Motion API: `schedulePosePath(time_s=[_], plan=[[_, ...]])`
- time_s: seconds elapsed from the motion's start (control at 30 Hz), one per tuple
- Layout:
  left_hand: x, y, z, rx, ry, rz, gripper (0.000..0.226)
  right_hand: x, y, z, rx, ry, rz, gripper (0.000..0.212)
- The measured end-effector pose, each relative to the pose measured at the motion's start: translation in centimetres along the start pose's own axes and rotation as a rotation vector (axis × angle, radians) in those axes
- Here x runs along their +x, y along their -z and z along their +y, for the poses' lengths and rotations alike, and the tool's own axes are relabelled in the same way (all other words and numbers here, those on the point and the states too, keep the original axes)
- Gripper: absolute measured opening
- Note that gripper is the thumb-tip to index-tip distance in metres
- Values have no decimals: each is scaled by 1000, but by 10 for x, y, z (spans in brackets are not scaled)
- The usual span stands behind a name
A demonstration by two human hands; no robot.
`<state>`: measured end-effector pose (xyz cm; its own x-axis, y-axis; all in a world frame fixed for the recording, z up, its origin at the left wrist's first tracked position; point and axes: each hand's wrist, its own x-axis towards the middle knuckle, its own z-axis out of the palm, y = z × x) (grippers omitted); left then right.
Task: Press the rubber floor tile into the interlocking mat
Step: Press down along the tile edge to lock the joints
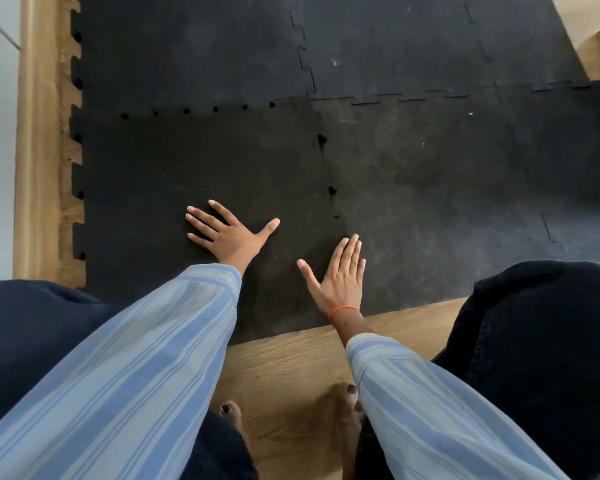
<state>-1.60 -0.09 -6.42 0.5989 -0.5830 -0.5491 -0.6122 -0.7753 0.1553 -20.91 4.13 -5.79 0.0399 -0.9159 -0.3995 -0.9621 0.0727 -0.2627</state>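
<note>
A black rubber floor tile (pixel 194 161) lies at the near left of the interlocking mat (pixel 430 174). Its far and right edges overlap the neighbouring tiles, with small gaps showing along both seams. My left hand (pixel 227 232) rests flat on the tile, fingers spread and pointing left. My right hand (pixel 340 277) lies flat with fingers together, on the tile's near right corner by the seam. Neither hand holds anything.
Wooden floor (pixel 291 362) borders the mat on the near side and on the left (pixel 37 150). My knees in dark trousers sit at both lower sides, and bare toes (pixel 343 396) show on the wood. A pale wall runs along the far left.
</note>
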Motion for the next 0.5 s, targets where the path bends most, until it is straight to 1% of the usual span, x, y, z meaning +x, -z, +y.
schedulePosePath(time_s=[0.1, 0.2, 0.37, 0.5], plan=[[0, -4, -4, -5, -11, 19, 138, 8, -1, -1, -38, 25, 27, 101], [2, -8, -4, -1, -18, 51, 138, 16, -6, -5, -33, 18, 41, 104], [2, -11, -3, -11, -23, 72, 138, 24, -7, -8, -90, -23, -14, 108], [3, -12, -4, 2, -24, 86, 137, 29, -9, -15, -58, -43, 14, 103]])
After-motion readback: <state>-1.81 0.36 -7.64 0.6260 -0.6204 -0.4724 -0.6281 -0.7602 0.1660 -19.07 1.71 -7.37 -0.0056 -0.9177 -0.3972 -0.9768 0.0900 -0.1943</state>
